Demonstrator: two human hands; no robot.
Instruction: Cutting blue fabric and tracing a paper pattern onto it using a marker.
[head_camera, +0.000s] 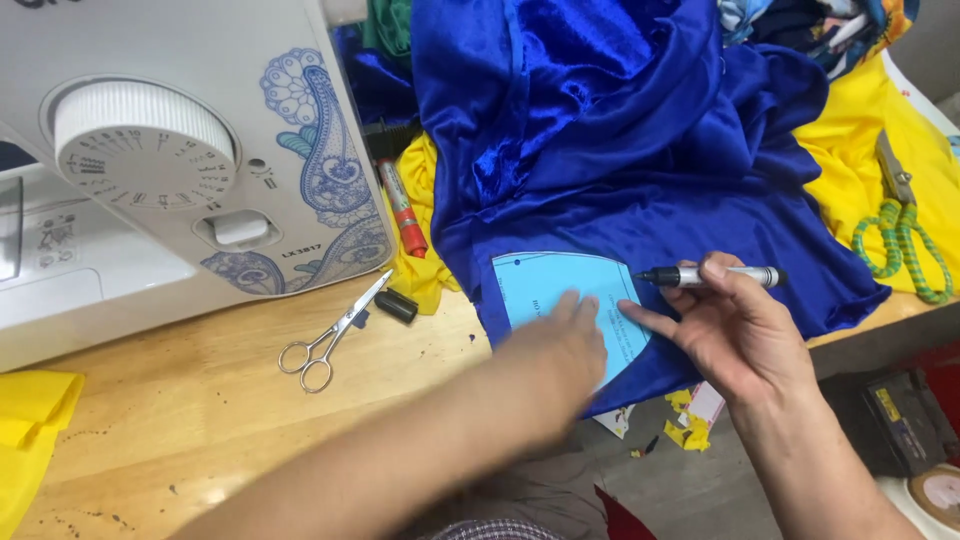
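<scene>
One head-worn camera looks steeply down, close over the wooden table (200, 420) edge.

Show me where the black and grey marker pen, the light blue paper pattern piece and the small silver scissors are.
black and grey marker pen (722, 275): head view, middle of the barrel.
light blue paper pattern piece (540, 285): head view, bare upper left part.
small silver scissors (345, 322): head view, at the blades' pivot.

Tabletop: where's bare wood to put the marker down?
Bare wooden table lies between the small scissors, yellow cloth and left forearm. Crowded right: blue fabric, paper pattern, both hands, marker, large shears.
</scene>
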